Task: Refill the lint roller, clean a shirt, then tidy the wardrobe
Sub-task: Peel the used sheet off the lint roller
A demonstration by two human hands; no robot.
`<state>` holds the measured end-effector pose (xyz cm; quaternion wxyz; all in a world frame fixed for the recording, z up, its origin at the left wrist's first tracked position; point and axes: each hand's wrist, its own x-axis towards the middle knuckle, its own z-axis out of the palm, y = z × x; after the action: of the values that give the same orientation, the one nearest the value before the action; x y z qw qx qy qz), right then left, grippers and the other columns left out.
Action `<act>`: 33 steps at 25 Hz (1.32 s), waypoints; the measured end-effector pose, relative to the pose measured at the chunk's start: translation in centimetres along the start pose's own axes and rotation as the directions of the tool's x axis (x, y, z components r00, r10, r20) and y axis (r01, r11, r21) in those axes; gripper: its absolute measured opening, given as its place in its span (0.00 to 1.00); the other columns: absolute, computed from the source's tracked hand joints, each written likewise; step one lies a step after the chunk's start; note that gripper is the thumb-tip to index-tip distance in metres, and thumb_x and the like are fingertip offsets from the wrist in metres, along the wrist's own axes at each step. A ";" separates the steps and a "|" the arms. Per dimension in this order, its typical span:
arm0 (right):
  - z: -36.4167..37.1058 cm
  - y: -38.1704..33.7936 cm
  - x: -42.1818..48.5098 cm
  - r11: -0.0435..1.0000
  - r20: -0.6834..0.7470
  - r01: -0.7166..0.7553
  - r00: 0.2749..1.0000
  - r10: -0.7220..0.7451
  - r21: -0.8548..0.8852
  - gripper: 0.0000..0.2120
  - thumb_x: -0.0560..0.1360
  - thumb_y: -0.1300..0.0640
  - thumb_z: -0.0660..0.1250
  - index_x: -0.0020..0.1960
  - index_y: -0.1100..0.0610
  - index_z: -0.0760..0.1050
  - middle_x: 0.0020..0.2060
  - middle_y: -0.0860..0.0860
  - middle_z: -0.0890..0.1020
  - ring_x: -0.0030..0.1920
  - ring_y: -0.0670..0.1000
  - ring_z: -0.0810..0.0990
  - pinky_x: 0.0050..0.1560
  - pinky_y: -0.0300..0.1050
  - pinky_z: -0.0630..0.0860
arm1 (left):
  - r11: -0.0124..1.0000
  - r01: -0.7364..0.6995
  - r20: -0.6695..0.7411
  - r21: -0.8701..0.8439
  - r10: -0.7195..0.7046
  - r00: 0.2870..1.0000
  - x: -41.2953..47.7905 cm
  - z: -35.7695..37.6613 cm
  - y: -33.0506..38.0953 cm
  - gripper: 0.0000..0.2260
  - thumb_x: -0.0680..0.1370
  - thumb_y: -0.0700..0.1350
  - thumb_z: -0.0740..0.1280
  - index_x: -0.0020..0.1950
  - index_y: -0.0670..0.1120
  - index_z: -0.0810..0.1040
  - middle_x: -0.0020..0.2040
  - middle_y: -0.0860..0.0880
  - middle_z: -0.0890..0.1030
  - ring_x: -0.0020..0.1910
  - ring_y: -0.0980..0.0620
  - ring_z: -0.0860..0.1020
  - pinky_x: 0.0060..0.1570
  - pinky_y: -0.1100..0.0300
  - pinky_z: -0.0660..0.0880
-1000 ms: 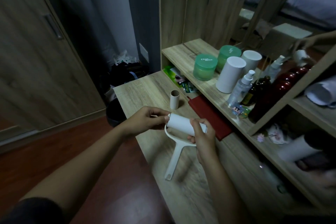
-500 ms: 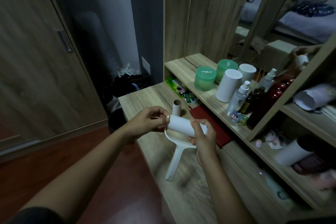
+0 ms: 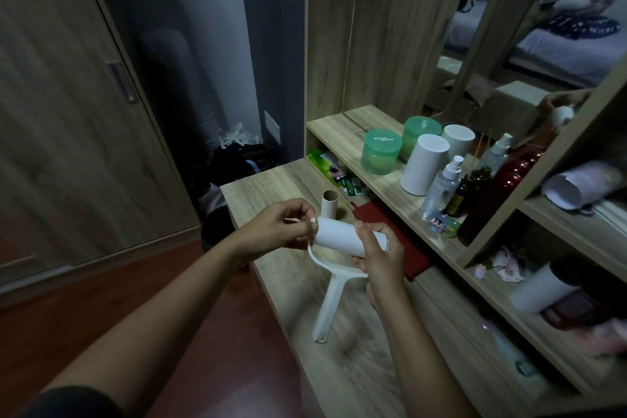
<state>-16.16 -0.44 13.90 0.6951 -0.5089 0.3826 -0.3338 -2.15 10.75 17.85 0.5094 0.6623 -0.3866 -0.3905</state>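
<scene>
I hold a white lint roller (image 3: 327,302) above the wooden desk (image 3: 271,190), handle pointing down. A white refill roll (image 3: 339,236) sits across its head. My right hand (image 3: 381,256) wraps around the right end of the roll and the frame. My left hand (image 3: 281,227) pinches the left end of the roller's axle at the roll's edge. An empty brown cardboard core (image 3: 329,204) stands upright on the desk just behind my hands.
A dark red pouch (image 3: 397,231) lies to the right of the roller. The shelf (image 3: 336,132) holds two green jars (image 3: 380,151), white cylinders (image 3: 424,163), spray bottles (image 3: 441,187) and dark bottles. Wardrobe doors (image 3: 68,112) stand at left; a dark bag (image 3: 244,159) sits on the floor.
The view has tilted up a little. Both hands stay on the roller, and my left fingers have shifted slightly at the roll's left end.
</scene>
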 end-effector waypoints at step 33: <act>0.2 -0.8 -0.3 0.989 -0.043 0.147 0.988 -0.148 -0.012 0.07 0.64 0.48 0.71 0.36 0.50 0.75 0.40 0.48 0.80 0.40 0.50 0.81 0.28 0.41 0.73 | 0.887 -0.159 -0.253 0.434 0.290 0.923 -0.8 2.4 -0.3 0.06 0.76 0.47 0.67 0.42 0.48 0.73 0.31 0.56 0.81 0.30 0.60 0.79 0.31 0.70 0.69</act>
<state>-16.19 -0.24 14.77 0.6579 -0.5315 0.3604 -0.3935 -4.59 10.63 17.22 0.4575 0.7564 -0.4489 -0.1303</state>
